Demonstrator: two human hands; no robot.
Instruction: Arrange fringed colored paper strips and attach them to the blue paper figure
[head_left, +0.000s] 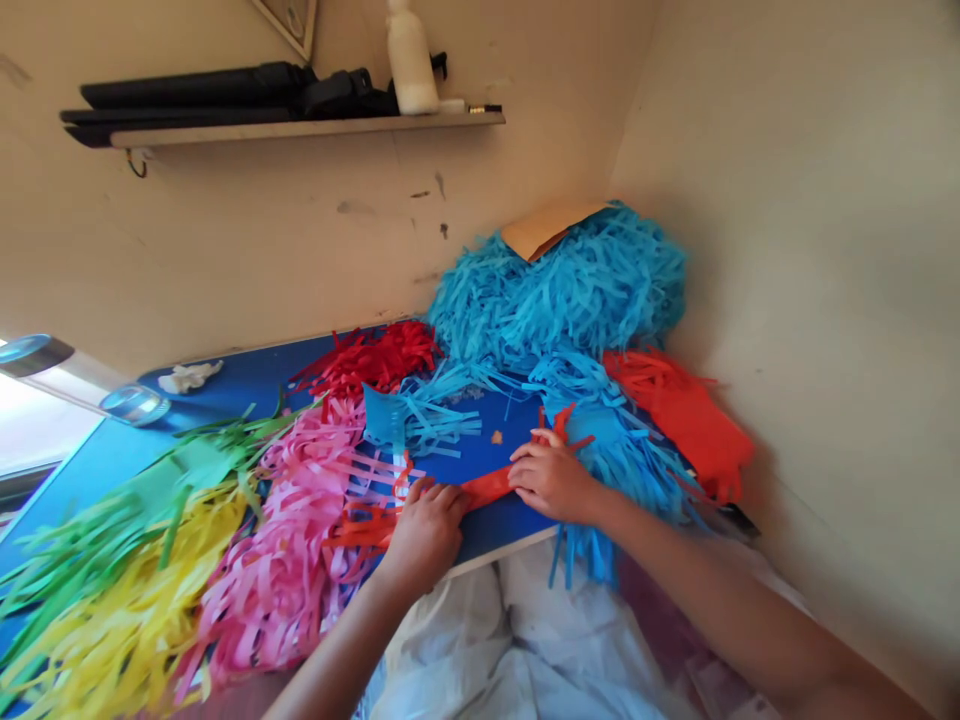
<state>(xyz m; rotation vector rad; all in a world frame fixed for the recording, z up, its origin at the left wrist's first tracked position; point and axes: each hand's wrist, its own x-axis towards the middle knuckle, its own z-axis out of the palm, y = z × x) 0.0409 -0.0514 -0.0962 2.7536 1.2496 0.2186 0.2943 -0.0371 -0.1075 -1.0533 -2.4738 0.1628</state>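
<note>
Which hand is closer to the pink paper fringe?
Left. The left hand lies beside the pink paper fringe; the right hand sits farther off, at the far end of the red strip.

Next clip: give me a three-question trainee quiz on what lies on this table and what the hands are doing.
1. Multiple choice: what do the left hand and the right hand hold between them?
A) a red paper strip
B) a pair of scissors
C) a glue bottle
2. True or false: the blue fringe pile sits in the corner where the two walls meet, with a piece of cardboard on top.
3. Fill in: the fringe pile right beside the left hand is coloured ____.

Key: 1 A; 2 true; 3 pink.
</note>
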